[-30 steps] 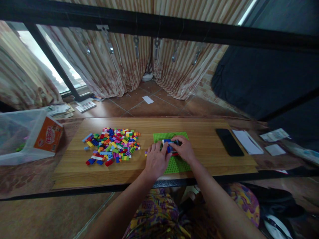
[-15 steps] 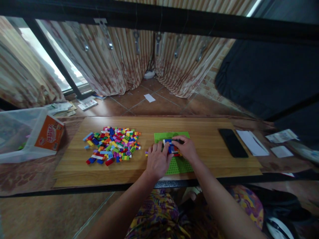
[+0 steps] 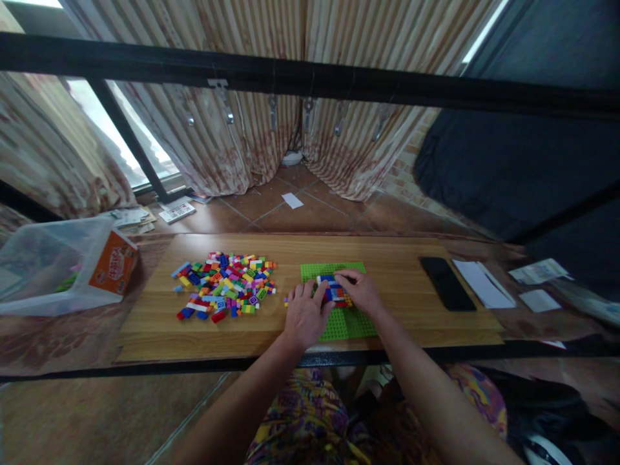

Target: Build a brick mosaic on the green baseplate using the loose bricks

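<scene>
A low build of toy building bricks (image 3: pixel 332 294), mostly blue, red and white with some yellow and orange, sits on a green studded baseplate (image 3: pixel 341 330). My left hand (image 3: pixel 305 316) is curved round the build's left side, thumb and fingers against it, and covers that part. From the right, my right hand (image 3: pixel 364 292) reaches in with fingers pinched at the build's far right edge. Any single brick between those fingertips is too small to make out. A few small bricks (image 3: pixel 286 301) show just left of my left hand.
A loose pile of mixed coloured bricks (image 3: pixel 225 284) covers the left of the wooden board (image 3: pixel 387 252). Farther left stands a clear plastic bin (image 3: pixel 43 258) with an orange label. At the right lie a black phone (image 3: pixel 446 284) and white paper (image 3: pixel 482 284). A black metal bar (image 3: pixel 310 81) crosses beyond.
The view has tilted slightly, so the scene sits a little lower. My right fingers have shifted slightly at the build's far right edge; my left hand stays against it.
</scene>
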